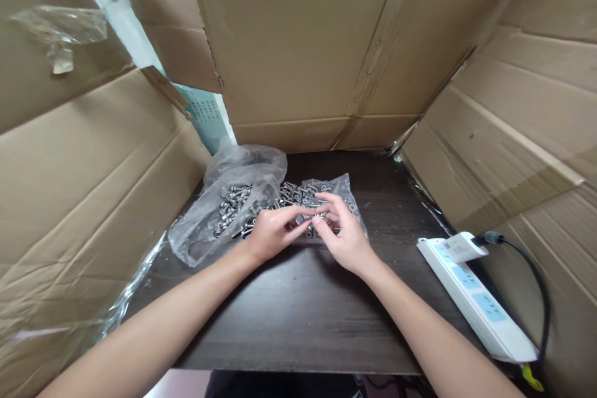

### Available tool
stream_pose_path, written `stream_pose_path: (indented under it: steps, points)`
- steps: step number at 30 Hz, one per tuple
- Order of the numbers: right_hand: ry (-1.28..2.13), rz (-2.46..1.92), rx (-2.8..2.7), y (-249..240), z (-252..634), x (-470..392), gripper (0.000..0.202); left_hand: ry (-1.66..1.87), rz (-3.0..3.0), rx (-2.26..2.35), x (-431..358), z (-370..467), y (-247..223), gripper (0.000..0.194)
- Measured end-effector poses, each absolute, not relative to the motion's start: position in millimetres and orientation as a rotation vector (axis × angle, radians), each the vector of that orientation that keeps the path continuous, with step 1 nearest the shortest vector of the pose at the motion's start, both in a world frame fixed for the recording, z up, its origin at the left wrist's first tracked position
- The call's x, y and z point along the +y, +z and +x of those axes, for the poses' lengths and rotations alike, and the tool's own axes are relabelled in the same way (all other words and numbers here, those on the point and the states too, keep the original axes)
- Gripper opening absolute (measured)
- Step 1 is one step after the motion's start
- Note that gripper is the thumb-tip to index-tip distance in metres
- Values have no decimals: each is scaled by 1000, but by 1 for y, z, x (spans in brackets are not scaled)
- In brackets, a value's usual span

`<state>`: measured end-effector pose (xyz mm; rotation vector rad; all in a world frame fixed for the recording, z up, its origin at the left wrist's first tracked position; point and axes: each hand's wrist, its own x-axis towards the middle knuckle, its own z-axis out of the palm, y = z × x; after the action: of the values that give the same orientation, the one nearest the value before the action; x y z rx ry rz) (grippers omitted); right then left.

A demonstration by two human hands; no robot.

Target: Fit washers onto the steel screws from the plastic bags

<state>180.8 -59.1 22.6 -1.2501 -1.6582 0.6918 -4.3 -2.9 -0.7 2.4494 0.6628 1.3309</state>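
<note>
Pinched at the fingertips of the left hand (275,233) and the right hand (346,240) is a small metal piece (316,217), too tiny and too covered to tell whether it is a bolt, a nut or both. Each hand's thumb and forefinger close in on it, the tips meeting above the dark table (289,311).

Taking that piece as the dial's centre, with twelve at the far side, a heap of loose metal fasteners (233,200) spreads between nine and eleven o'clock. Around its left part sits a crumpled clear plastic bag (254,154), open and slack. At one o'clock, partly behind the right hand, lies a flatter plastic sheet (344,183) with small metal parts on it. Toward four rests a white power strip (485,305), with a black cable (541,286) beside it. Cardboard (298,43) stands at twelve.
</note>
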Motion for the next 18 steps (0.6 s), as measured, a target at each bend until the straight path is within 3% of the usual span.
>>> stream_pose_path:
  steps: [4, 8, 12, 18]
  points:
    - [739, -1266, -1654, 23, 182, -60, 27, 1340, 2478, 642, -3, -4, -1, 13]
    - [730, -1234, -1652, 25, 182, -61, 35, 1353, 2458, 642, -3, -4, 0, 13]
    - [738, -1274, -1641, 26, 181, -61, 27, 1358, 2461, 636, -3, -4, 0, 11]
    - [753, -1240, -1639, 25, 182, -60, 32, 1337, 2465, 618, -4, -4, 0, 11]
